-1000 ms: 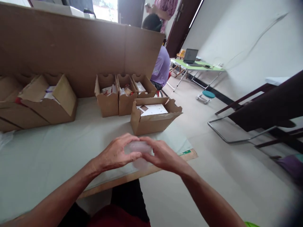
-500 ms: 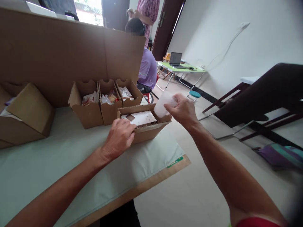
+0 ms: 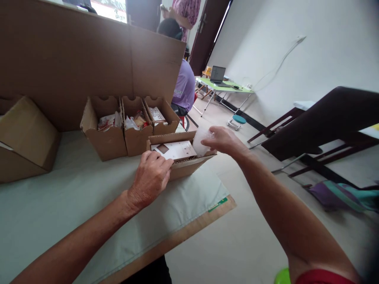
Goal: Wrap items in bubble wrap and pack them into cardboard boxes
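Observation:
A cardboard box (image 3: 186,169) stands near the right end of the cloth-covered table. Inside it lies a white box (image 3: 179,150) with a brown diamond mark. My left hand (image 3: 154,171) is closed over the near left rim of the cardboard box, fingers curled onto its edge. At the box's right end my right hand (image 3: 222,140) grips a whitish, translucent piece of bubble wrap (image 3: 201,142). The wrap's lower part reaches down inside the box, beside the white box. The fingertips behind the wrap are partly hidden.
Three cardboard bins (image 3: 108,140) with packets and a printed carton stand behind, against a tall cardboard panel (image 3: 89,67). Another cardboard box (image 3: 26,142) is at the left. A seated person in a purple shirt (image 3: 183,86) is beyond the panel. A dark chair (image 3: 325,122) stands right.
My right hand has lowered the bubble wrap into the right end of the box. My left hand stays on the rim. The view has shifted slightly.

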Demonstrator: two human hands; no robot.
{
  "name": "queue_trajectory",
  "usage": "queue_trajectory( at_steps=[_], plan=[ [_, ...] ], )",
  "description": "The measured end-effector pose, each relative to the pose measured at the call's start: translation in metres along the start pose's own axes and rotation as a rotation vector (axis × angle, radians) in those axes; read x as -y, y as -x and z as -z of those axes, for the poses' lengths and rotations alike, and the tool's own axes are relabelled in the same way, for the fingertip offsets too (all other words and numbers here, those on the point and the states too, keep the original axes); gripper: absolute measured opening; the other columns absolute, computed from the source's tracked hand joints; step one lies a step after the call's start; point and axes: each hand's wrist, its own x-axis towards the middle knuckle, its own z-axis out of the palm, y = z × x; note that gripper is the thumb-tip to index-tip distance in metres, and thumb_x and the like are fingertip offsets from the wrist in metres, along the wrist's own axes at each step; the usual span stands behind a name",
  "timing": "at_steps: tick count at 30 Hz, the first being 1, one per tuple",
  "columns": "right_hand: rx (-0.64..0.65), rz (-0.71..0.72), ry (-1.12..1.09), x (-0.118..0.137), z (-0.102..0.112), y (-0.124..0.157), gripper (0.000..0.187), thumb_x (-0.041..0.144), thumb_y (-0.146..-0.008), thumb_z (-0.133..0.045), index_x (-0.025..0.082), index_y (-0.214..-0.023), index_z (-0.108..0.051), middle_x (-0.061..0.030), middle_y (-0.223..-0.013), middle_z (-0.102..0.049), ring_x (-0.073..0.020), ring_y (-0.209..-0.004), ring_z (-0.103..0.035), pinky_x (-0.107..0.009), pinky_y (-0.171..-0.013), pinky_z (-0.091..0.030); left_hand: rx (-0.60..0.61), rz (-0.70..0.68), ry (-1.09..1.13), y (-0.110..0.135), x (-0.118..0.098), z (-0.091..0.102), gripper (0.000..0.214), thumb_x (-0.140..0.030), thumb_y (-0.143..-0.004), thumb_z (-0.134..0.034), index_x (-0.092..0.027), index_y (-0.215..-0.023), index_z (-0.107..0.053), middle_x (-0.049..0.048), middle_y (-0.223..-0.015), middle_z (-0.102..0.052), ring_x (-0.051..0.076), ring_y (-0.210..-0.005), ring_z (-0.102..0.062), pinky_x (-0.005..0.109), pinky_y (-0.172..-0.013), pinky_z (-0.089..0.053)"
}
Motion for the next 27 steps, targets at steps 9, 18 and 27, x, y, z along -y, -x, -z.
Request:
queue_trajectory(
  at_steps=[9,18,27],
  plan=[
    [0.179,-0.128,-0.333,-0.011,-0.002,-0.005,0.024,0.022,-0.075,-0.074,0.022,-0.077,-0.05,0.0051,-0.051,-0.056,-0.0124,-0.04,-0.052,-0.023,-0.04,-0.031,-0.007,-0.021,-0.037,0.001,-0.003,0.0,0.014,-0.013,-0.088,-0.059,-0.018,-0.097,-0.069,0.0081,-0.083,-0.069,0.028,-0.09,-0.056,0.045,-0.088,-0.043],
    [0.065,0.075,-0.068,-0.004,0.003,0.001,0.021,0.039,-0.085,-0.066,0.021,-0.081,-0.055,-0.0049,-0.08,-0.065,-0.0186,-0.071,-0.059,-0.026,-0.054,-0.04,-0.022,-0.003,-0.029,0.002,-0.004,-0.002,0.017,-0.014,-0.09,-0.056,-0.019,-0.099,-0.069,0.0083,-0.081,-0.069,0.027,-0.089,-0.056,0.045,-0.086,-0.043],
    [0.223,-0.066,-0.491,-0.007,-0.004,-0.001,0.015,0.031,-0.089,-0.068,0.02,-0.084,-0.058,0.0016,-0.063,-0.062,-0.013,-0.05,-0.056,-0.022,-0.045,-0.041,-0.034,-0.014,-0.026,0.002,-0.003,-0.003,0.015,-0.013,-0.09,-0.057,-0.018,-0.1,-0.068,0.0076,-0.081,-0.068,0.028,-0.089,-0.055,0.044,-0.086,-0.042]
  ],
)
